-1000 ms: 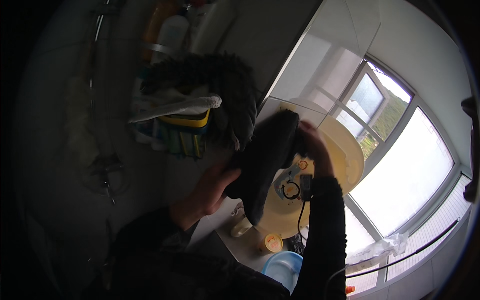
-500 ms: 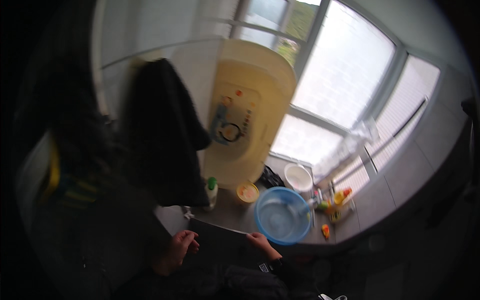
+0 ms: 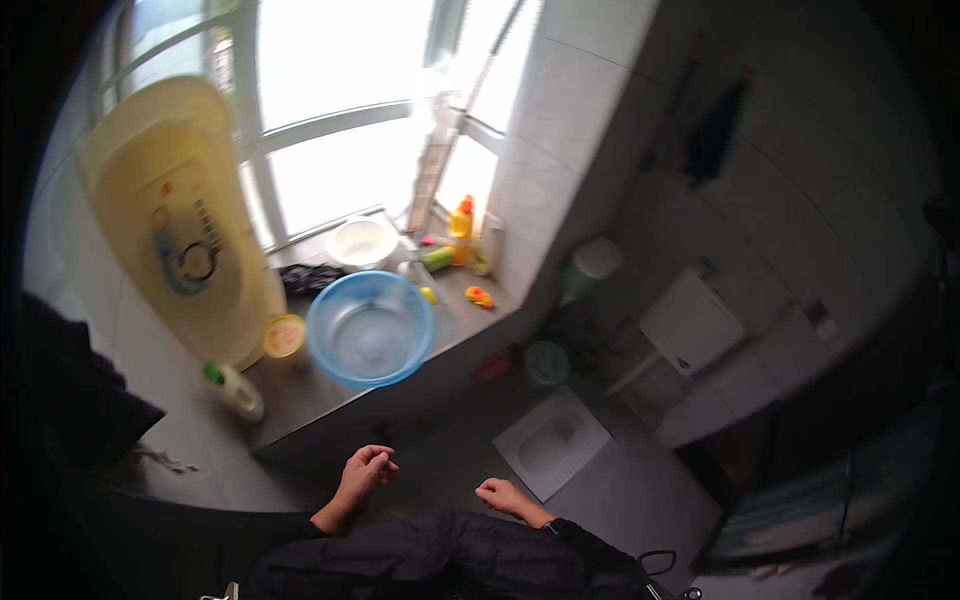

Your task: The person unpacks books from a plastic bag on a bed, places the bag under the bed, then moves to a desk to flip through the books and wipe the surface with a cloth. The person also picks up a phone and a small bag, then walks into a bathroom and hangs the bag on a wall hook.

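Note:
My left hand [image 3: 361, 478] is raised in front of my body, its fingers curled together and no object visible in them. To its right, my right hand [image 3: 509, 497] is also closed, with bent fingers and nothing showing between them. Neither touches anything. Nearest beyond them is a tiled ledge [image 3: 300, 405], on which a blue plastic basin [image 3: 370, 340] stands. A yellow-lidded tub [image 3: 284, 338] sits left of the basin, and a pale bottle with a green cap [image 3: 238, 390] leans near the ledge's left end.
A cream baby bathtub [image 3: 180, 150] stands upright by the window. Behind the basin are a white bowl [image 3: 362, 243], a black bag [image 3: 310, 278] and an orange bottle [image 3: 461, 230]. A squat toilet [image 3: 552, 440] is set in the floor at right. Dark cloth [image 3: 80, 385] hangs at left.
My view has swung right, so the bathtub, basin and dark cloth have shifted left, and the squat toilet and right wall now show. My hands stay closed in front of me.

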Demonstrator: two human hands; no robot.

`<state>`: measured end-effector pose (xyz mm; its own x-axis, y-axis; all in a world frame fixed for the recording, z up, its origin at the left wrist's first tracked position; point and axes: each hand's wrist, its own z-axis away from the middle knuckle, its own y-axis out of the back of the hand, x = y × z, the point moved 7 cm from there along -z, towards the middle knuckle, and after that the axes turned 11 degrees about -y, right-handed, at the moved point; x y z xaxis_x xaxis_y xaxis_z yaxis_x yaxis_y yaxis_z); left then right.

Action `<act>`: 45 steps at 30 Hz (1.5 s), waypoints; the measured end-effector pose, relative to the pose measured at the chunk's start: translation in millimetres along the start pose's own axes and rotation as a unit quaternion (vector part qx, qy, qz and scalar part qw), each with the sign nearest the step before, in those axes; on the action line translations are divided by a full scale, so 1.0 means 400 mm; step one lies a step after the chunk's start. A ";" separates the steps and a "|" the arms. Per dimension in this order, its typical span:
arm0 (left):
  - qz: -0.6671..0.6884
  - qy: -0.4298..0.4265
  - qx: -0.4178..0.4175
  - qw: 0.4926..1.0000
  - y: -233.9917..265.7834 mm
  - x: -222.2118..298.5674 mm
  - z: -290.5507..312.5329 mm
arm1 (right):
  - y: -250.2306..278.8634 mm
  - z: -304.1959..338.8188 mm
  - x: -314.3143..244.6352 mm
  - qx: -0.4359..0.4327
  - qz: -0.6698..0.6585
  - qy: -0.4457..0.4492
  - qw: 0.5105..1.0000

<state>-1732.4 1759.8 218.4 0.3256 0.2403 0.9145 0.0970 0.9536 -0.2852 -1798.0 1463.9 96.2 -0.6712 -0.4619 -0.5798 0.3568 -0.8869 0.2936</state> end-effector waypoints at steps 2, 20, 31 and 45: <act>-0.010 0.017 -0.061 0.998 -0.135 -0.039 -0.007 | 0.054 0.040 0.095 0.003 -0.016 0.003 1.000; -0.167 0.196 -0.420 0.870 -1.372 -0.404 0.130 | 0.587 0.583 1.172 0.340 -0.275 -0.150 0.887; -0.212 0.243 -0.561 0.762 -2.050 -0.656 0.001 | 1.027 0.743 1.288 0.390 -0.315 -0.175 0.847; -0.271 0.207 -0.621 0.706 -2.722 -0.835 -0.066 | 1.685 0.770 1.547 0.404 -0.464 -0.111 0.780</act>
<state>-1921.9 636.3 215.8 0.1466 -0.4172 0.8969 0.9788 -0.0701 -0.1926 -2173.2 577.4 169.2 -0.5253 0.4723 -0.7079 -0.8159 -0.5156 0.2614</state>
